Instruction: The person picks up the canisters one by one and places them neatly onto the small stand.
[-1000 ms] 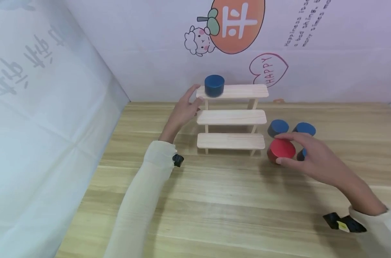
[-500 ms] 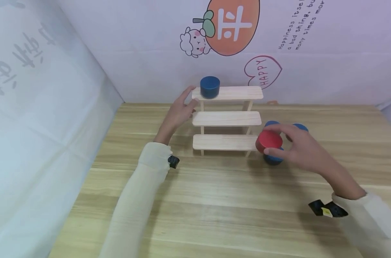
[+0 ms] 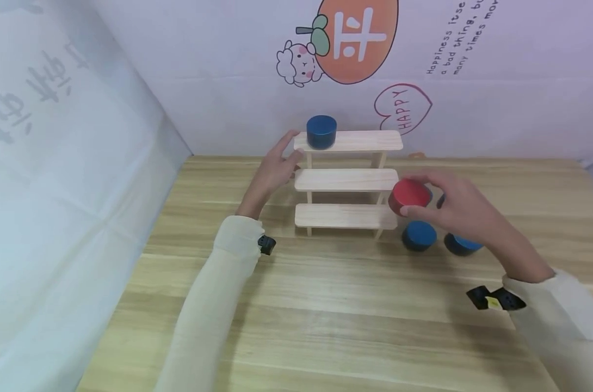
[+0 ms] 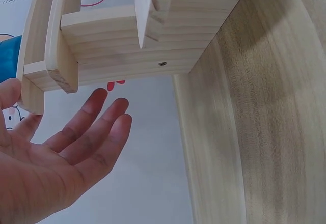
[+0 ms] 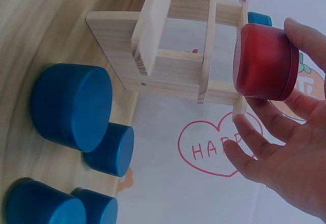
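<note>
My right hand (image 3: pixel 460 204) pinches a round red tin (image 3: pixel 407 197) between thumb and fingers, holding it off the table beside the stand's right end. In the right wrist view, the red tin (image 5: pixel 265 61) is tilted on its side in the picture, its lid seam visible. My left hand (image 3: pixel 272 170) holds the left end of the top board of a three-tier wooden display stand (image 3: pixel 345 179), thumb at the front edge and index finger at the back. The other left fingers (image 4: pixel 104 145) are loosely extended below the board. A blue tin (image 3: pixel 321 132) sits at the left end of the top tier.
On the wooden table (image 3: pixel 326 305), right of the stand, are several blue tins (image 3: pixel 419 236); the rear ones are partly hidden by my right hand. A white printed cloth (image 3: pixel 218 81) hangs behind, and another white cloth (image 3: pixel 81 190) covers the left side.
My right hand has lifted the red tin from among the blue tins and brought it left and up toward the stand. My left hand keeps its hold on the top board.
</note>
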A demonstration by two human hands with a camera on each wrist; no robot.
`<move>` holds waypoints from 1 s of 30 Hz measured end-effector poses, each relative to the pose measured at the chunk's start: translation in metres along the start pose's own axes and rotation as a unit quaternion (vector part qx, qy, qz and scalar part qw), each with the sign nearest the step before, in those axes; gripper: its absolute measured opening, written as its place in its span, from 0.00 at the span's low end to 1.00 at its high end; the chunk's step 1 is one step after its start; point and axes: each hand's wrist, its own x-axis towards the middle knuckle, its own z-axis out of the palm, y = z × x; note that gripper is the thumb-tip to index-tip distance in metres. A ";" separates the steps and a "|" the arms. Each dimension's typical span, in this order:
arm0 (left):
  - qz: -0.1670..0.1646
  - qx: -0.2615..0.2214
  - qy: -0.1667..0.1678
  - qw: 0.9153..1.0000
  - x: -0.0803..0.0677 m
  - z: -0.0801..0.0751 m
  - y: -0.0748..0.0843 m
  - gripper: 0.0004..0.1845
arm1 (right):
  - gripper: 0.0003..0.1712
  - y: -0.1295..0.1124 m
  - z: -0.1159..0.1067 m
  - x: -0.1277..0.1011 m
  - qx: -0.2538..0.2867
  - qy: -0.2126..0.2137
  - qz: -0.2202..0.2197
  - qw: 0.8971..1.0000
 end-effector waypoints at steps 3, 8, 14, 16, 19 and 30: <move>0.002 0.006 -0.001 1.000 0.001 0.002 0.001 0.30 | 0.38 -0.003 -0.003 0.004 0.000 -0.014 0.019 1.000; 0.003 0.005 0.005 1.000 -0.001 0.002 0.002 0.30 | 0.39 -0.007 -0.007 0.010 0.001 -0.022 0.041 0.999; -0.004 -0.006 0.001 1.000 -0.001 0.003 0.002 0.31 | 0.38 -0.008 -0.008 0.019 -0.004 -0.017 0.028 0.999; -0.009 -0.009 0.004 1.000 -0.002 0.003 0.002 0.30 | 0.38 -0.009 -0.009 0.023 -0.002 -0.015 0.023 1.000; -0.016 -0.010 0.007 1.000 -0.003 0.002 0.002 0.30 | 0.38 -0.010 -0.012 0.030 -0.003 -0.012 0.026 1.000; -0.008 -0.018 0.004 1.000 0.001 0.005 0.000 0.30 | 0.41 -0.011 -0.027 0.055 0.008 0.020 0.056 0.998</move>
